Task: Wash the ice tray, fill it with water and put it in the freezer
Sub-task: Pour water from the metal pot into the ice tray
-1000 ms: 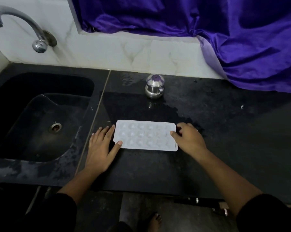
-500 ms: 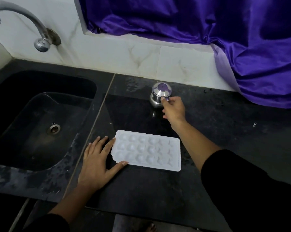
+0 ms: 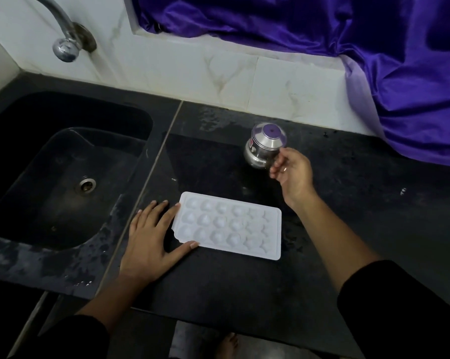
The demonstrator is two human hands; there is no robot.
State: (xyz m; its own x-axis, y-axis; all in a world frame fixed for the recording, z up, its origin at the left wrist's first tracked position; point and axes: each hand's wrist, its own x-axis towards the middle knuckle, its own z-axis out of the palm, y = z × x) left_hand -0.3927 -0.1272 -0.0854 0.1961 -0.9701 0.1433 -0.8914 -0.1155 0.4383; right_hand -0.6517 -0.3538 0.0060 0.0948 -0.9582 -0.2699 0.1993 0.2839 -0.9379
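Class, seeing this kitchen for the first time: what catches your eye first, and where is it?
A white ice tray lies flat on the black counter, the left hand spread at its left end. Behind it the right hand holds a small steel pot, tilted. A purple cloth drapes the back right.

The black counter (image 3: 374,229), wet in patches, fills the middle and lower frame, with a sink (image 3: 50,177) sunk into its left part. At centre a white tray (image 3: 229,226) lies flat on it, and the left hand (image 3: 151,239) rests flat at the tray's left edge, thumb and forefinger touching it. Purple cloth (image 3: 412,112) drapes onto the counter at upper right. Above centre a steel pot (image 3: 264,149) tilts in the right hand (image 3: 293,174), base contact unclear.
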